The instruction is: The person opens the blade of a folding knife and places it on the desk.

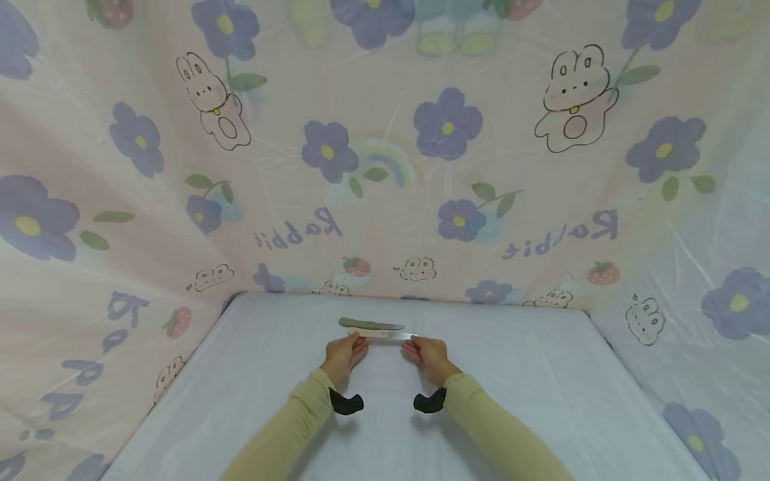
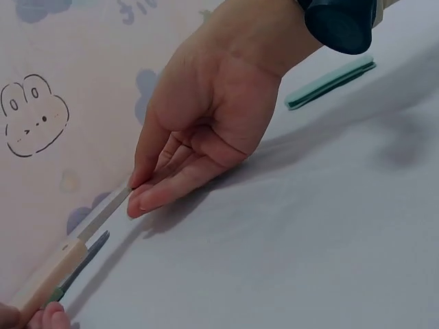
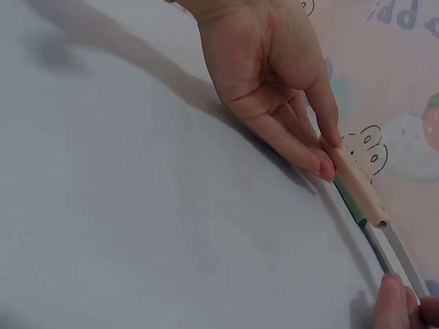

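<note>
A knife with a beige handle (image 1: 369, 333) and a straight metal blade lies crosswise between the two hands. My left hand (image 1: 345, 354) pinches the end of its handle between thumb and fingers, plain in the right wrist view. Over at the blade's tip, my right hand (image 1: 430, 355) pinches the metal, as the left wrist view shows. Just beyond the beige knife is a second knife with a green handle (image 1: 357, 323), its blade also pointing right. Seen from the right wrist, the beige handle (image 3: 363, 192) partly covers the green one (image 3: 348, 199).
A slim teal-green object (image 2: 330, 83) rests on the white tabletop (image 1: 385, 427) beyond the right hand in the left wrist view. Curtains (image 1: 385, 200) printed with flowers and rabbits stand along the back and both sides. Dark devices (image 1: 346, 402) sit at both wrists.
</note>
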Motion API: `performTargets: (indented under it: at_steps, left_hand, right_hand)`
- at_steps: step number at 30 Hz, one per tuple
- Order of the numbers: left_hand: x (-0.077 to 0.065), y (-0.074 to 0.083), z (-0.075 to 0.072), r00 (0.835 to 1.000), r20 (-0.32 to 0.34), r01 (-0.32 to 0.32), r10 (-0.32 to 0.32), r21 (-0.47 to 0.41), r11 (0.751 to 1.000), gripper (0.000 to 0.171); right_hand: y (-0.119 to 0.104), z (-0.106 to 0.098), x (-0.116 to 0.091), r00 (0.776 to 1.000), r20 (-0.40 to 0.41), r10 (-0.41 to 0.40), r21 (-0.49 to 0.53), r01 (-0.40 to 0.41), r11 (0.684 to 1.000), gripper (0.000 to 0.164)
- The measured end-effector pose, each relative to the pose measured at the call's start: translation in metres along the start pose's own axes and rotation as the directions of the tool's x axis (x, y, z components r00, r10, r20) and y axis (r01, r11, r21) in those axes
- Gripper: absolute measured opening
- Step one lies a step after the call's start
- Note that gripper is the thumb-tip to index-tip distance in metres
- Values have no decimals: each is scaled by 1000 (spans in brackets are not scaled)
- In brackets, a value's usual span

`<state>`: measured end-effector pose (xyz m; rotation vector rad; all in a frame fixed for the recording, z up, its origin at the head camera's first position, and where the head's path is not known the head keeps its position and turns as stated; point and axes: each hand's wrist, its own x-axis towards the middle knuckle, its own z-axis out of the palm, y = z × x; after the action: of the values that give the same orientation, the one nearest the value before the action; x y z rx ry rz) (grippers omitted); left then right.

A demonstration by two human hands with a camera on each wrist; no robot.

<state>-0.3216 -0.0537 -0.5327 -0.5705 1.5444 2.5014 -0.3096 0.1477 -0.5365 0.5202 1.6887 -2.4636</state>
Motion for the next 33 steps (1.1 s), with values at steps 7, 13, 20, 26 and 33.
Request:
performTargets:
  at_steps: [7, 13, 20, 26, 33]
  left_hand:
    - [9, 4, -5, 999, 8, 45, -46, 75, 996, 33]
    - [15, 10, -13, 994, 34, 99, -104, 128, 987, 31]
    - [17, 14, -16, 989, 81, 106, -122, 182, 978, 32]
    - [19, 16, -19, 986, 106, 102, -126, 206, 973, 32]
    - [21, 16, -20, 987, 105, 94, -123, 243, 965, 31]
  right_hand:
    - [2, 2, 6, 998, -55, 40, -62, -43, 997, 28]
    - [2, 3, 10, 997, -60, 53, -98, -59, 993, 27]
    - [2, -1, 16, 997, -34, 69, -80, -72, 994, 25]
    - [0, -2, 16, 997, -17, 78, -90, -80, 993, 26]
    - [-1, -2, 15, 996, 1, 86, -86, -85, 993, 28]
